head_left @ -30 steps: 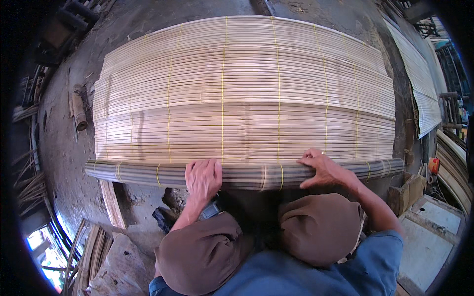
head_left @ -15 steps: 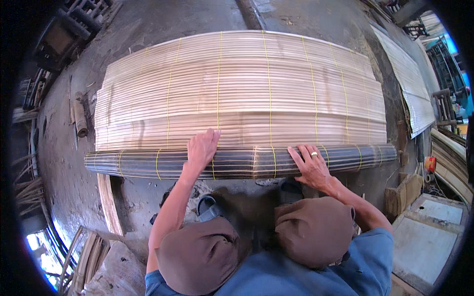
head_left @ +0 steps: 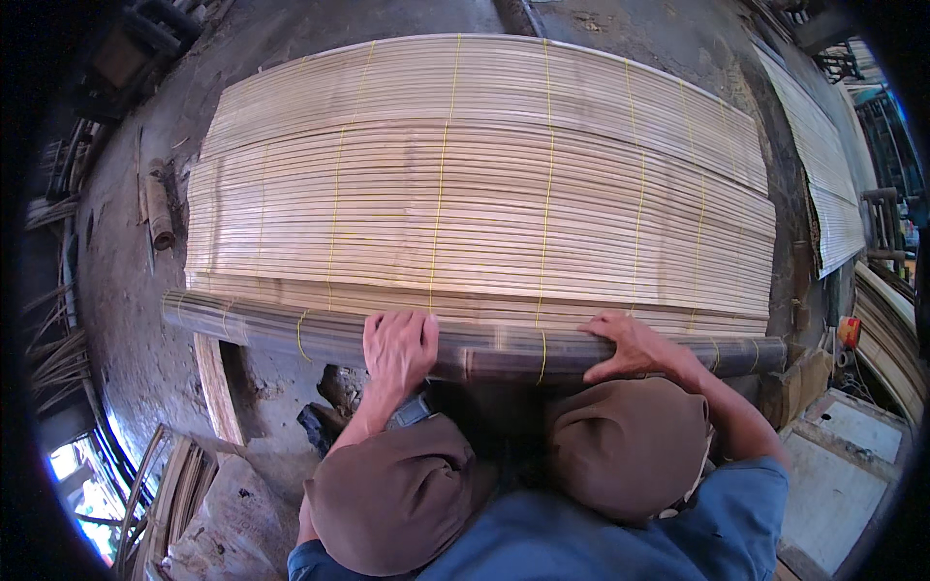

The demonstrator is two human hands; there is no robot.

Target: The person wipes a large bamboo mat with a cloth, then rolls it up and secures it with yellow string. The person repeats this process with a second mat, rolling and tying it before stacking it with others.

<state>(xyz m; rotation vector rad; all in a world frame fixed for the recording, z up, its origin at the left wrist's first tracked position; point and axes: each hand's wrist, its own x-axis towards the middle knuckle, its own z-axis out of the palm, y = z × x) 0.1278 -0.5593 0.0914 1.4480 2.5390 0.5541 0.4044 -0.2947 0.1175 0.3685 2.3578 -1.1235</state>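
Note:
A wide mat of pale bamboo slats [head_left: 484, 194], tied with yellow cords, lies spread on the ground ahead of me. Its near edge is wound into a dark roll [head_left: 271, 324] that runs from left to right. My left hand [head_left: 399, 347] lies palm down on the roll's middle, fingers curled over its top. My right hand [head_left: 635, 344] cups the roll further right, thumb toward me. Both knees, in brown trousers [head_left: 407, 494], are bent just below the roll.
A second slat mat [head_left: 823, 174] lies at the far right. A short bamboo piece [head_left: 158, 208] rests on the dirt at left, a wooden plank [head_left: 215, 387] under the roll's left end. Grey slabs [head_left: 833, 465] and an orange object [head_left: 850, 331] sit right; loose strips [head_left: 174, 484] lie lower left.
Half a second ago both hands reached further over the roll's top. They have drawn back to its near side, and the roll looks thicker than one second ago.

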